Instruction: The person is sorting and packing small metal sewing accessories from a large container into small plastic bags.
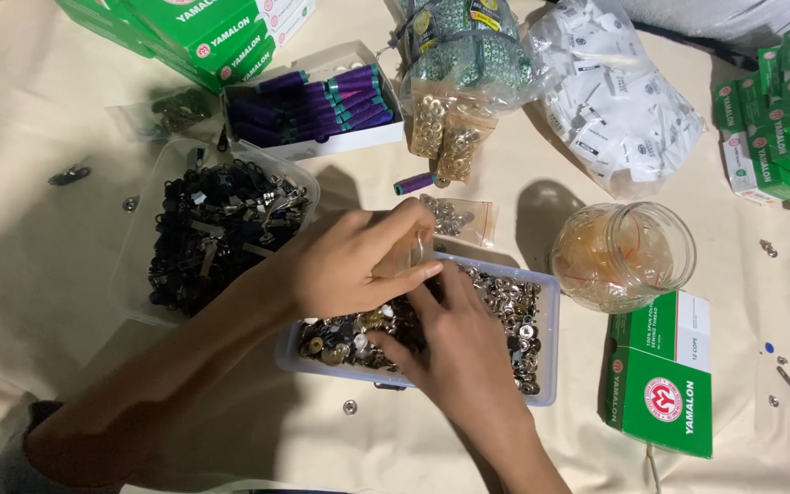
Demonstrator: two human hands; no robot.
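head view, left hand (349,265) pinching small bag (411,256), right hand (454,343) in button tray (549,302)

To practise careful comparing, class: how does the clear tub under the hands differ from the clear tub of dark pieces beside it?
The tub under the hands holds mostly shiny silver and brass round fasteners; the other tub holds dark, mostly black metal pieces. Both the left hand and the right hand are over the first tub; neither touches the second. The first looks shallower. Both are clear plastic, open-topped, and rest on the cream cloth.
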